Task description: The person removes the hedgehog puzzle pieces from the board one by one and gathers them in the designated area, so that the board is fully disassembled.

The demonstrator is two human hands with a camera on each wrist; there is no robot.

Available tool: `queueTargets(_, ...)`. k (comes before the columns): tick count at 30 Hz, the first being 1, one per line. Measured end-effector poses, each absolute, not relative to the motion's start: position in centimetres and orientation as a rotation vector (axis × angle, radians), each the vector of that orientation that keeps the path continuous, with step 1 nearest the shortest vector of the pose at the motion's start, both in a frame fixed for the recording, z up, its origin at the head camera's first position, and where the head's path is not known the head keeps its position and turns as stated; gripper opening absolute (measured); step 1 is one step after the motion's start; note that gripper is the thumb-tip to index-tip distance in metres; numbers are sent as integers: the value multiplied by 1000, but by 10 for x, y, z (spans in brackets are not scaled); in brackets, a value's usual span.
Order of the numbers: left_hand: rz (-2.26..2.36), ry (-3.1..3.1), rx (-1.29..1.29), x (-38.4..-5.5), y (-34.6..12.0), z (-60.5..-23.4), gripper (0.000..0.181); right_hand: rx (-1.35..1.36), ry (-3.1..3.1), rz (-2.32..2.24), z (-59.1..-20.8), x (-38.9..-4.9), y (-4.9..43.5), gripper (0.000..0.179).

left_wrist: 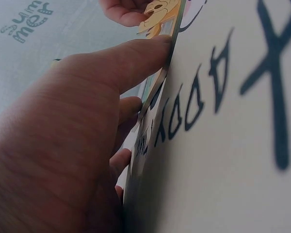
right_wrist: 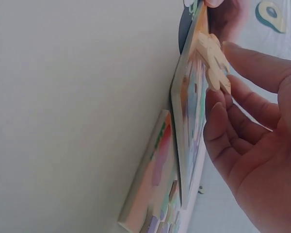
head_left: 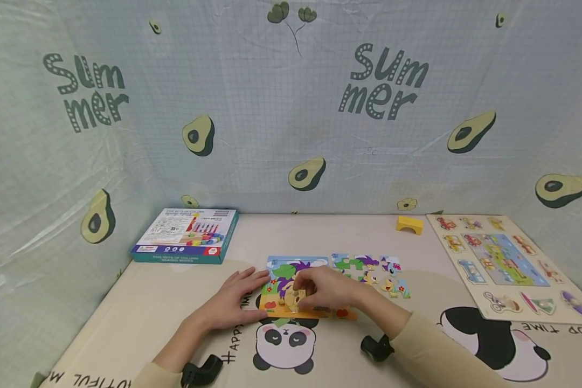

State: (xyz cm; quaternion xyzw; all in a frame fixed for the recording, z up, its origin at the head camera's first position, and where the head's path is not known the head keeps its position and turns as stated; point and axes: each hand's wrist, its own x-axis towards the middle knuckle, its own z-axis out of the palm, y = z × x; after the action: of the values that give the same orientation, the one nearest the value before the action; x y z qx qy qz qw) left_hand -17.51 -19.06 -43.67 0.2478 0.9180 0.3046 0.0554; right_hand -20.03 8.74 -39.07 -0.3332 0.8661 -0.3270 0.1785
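A colorful jigsaw puzzle board [head_left: 274, 288] lies on the table with a purple-haired cartoon figure on it. My right hand [head_left: 327, 286] is over the board and pinches a wooden puzzle piece [right_wrist: 214, 60] between thumb and fingertips. In the right wrist view the piece is tilted at the board's surface; whether it is seated there I cannot tell. My left hand [head_left: 230, 303] rests at the board's left side, its thumb touching the lower left edge and its fingers spread. Several loose puzzle pieces [head_left: 367, 261] lie right of the board, partly behind my right hand.
A bead toy box [head_left: 184, 237] lies at the back left. A yellow arch block [head_left: 409, 224] stands at the back right, beside a large wooden picture board [head_left: 475, 296]. An orange-edged piece [head_left: 346, 313] lies at the board's lower right. A patterned curtain encloses the table.
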Motion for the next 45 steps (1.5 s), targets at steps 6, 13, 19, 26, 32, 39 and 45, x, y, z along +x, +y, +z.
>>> queueTargets(6, 922, 2788, 750, -175, -190, -437, 79, -964, 2479, -923, -393, -200, 85, 27)
queueTargets(13, 926, 2789, 751, -174, -190, -437, 79, -1011, 2486, -888, -398, -201, 82, 28)
queueTargets(19, 926, 2790, 744, -174, -190, -436, 79, -1019, 2472, -897, -397, -200, 82, 24)
queueTargets(26, 934, 2783, 737, -175, -190, -437, 79, -951, 2454, -958, -390, -200, 87, 23)
queueTargets(32, 940, 2778, 738, -175, -191, -436, 80, -970, 2452, -988, -383, -203, 95, 22)
queueTargets(39, 937, 2780, 733, -175, -190, -435, 80, -1019, 2486, -975, -377, -206, 111, 21)
queueTargets(45, 933, 2785, 751, -176, -190, -436, 80, -1006, 2455, -983, -376, -206, 130, 22)
